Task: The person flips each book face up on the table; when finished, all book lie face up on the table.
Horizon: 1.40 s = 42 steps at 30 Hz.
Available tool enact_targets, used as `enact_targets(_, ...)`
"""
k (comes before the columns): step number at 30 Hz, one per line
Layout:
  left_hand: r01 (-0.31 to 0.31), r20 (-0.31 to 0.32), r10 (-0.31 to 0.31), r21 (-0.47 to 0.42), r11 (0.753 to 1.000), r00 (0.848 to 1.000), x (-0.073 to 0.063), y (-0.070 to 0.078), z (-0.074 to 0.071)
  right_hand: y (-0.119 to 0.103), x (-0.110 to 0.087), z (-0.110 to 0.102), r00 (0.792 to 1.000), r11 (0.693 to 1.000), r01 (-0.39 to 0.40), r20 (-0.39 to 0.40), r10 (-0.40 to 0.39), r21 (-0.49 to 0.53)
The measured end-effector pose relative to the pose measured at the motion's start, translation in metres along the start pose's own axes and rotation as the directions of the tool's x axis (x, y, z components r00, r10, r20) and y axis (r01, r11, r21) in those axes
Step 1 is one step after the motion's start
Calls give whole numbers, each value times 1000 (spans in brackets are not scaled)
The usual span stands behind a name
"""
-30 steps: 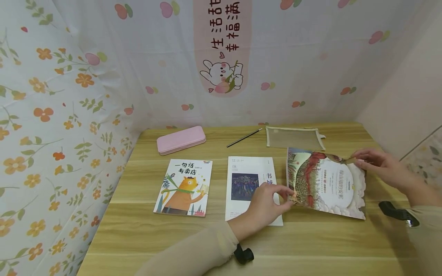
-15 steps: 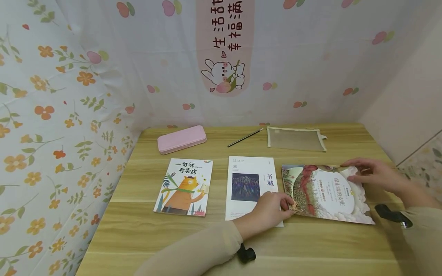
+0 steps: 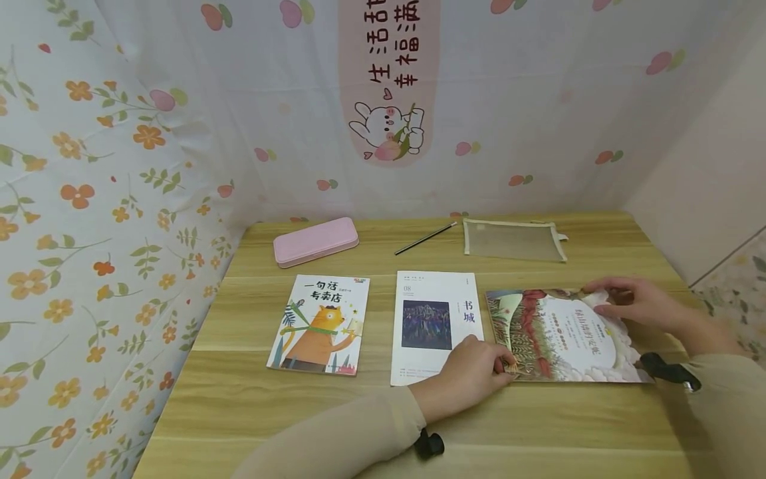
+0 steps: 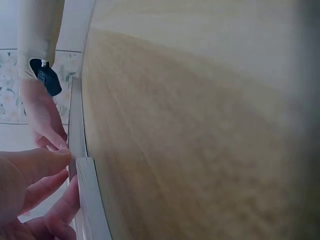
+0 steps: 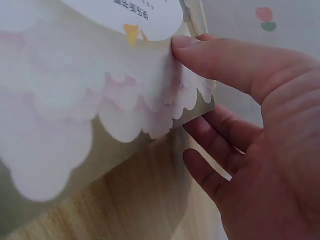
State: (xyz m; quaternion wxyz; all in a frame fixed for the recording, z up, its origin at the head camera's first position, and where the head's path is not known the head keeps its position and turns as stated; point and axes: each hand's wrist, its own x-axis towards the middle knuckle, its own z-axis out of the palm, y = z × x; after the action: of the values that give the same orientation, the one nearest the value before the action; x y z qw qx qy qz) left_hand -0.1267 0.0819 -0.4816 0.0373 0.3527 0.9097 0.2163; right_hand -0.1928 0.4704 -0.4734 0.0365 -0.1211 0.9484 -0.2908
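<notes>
A wide picture book [image 3: 556,336] with a red-and-green cover and a cloud border lies at the right of the table, turned sideways. My left hand [image 3: 469,372] pinches its near left corner, resting partly over a white book [image 3: 425,359] with a dark picture. My right hand [image 3: 643,306] holds the far right corner. In the right wrist view the thumb presses on the cover [image 5: 75,90] while other fingers reach under the edge, which stands a little off the wood. The left wrist view shows thumb and fingers [image 4: 60,210] at the book edges.
To the left lies a book with an orange bear [image 3: 320,326]. Along the back are a pink pencil case [image 3: 316,243], a dark pencil [image 3: 425,239] and a mesh zip pouch [image 3: 513,241]. Printed cloth [image 3: 509,100] hangs behind the table.
The picture book has come down from a raised, tilted position to nearly flat beside the white book. Both hands moved down with it, keeping hold of its corners.
</notes>
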Motion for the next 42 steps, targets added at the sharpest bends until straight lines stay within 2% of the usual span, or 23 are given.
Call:
enact_targets(4,9,1,-9,29,1000,1000,2,2,0,3,-3,3,999,998,46,-30,-44,46)
enact_targets(7,39,12,-40,48,998,999,3,4,-2,5,-3,8,994,995,89,-66,-86,45)
enact_targets(12,83,57,-86,67,994,995,4,4,-6,5,-4,16,992,998,58,-113,-57,0)
enact_targets(17,91,101,-100,92,992,990,9,2,-13,-2,-9,18,983,993,79,-157,-93,-89)
enact_targets(21,104,106,-114,98,990,988,20,-6,-24,-23,-12,13,995,991,24,-93,-37,-131)
enact_targets(25,137,88,-141,48,989,986,37,-20,-28,-35,-18,11,999,989,-44,-11,43,-138)
enact_targets(29,165,70,-166,15,986,984,54,-33,-24,-37,-30,16,997,988,-81,-6,81,-135)
enact_targets(34,167,58,-168,32,985,984,68,-40,-23,-35,-46,20,992,985,-127,1,127,-114)
enact_targets(42,180,41,-183,70,981,982,75,-45,-25,-35,-68,17,999,968,-29,6,32,-248)
